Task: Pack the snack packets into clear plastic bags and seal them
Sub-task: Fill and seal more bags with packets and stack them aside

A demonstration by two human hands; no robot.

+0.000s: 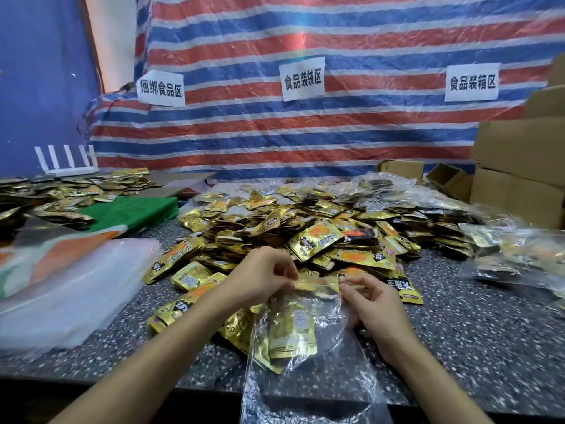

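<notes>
Speckled dark counter (458, 316), seen from above, both forearms reaching in from the near edge.

Clear plastic bag (308, 381) lies on the counter in front of the person. Its lower end hangs past the counter's near edge and its mouth points toward the heap. A few gold snack packets (292, 332) are inside, stacked flat.

Left hand (263, 280): fingers curled, pinching the bag's top edge at its left end.
Right hand (371, 301): fingers curled, pinching the same edge at its right end. The strip between the two hands is pulled fairly straight. Cannot tell whether the mouth is closed.

Just behind the hands is a big loose heap of gold packets (290, 228), touching the bag's mouth.
Left: a stack of empty clear bags (70, 286), a green sheet (131, 212) behind it, and more packets (61, 194) farther back.
Right: filled clear bags (519, 255) lying on the counter, with cardboard boxes (519, 166) stacked behind.
Back: a red, white and blue striped tarp (305, 133) with three white paper signs (302, 78) fixed to it.
</notes>
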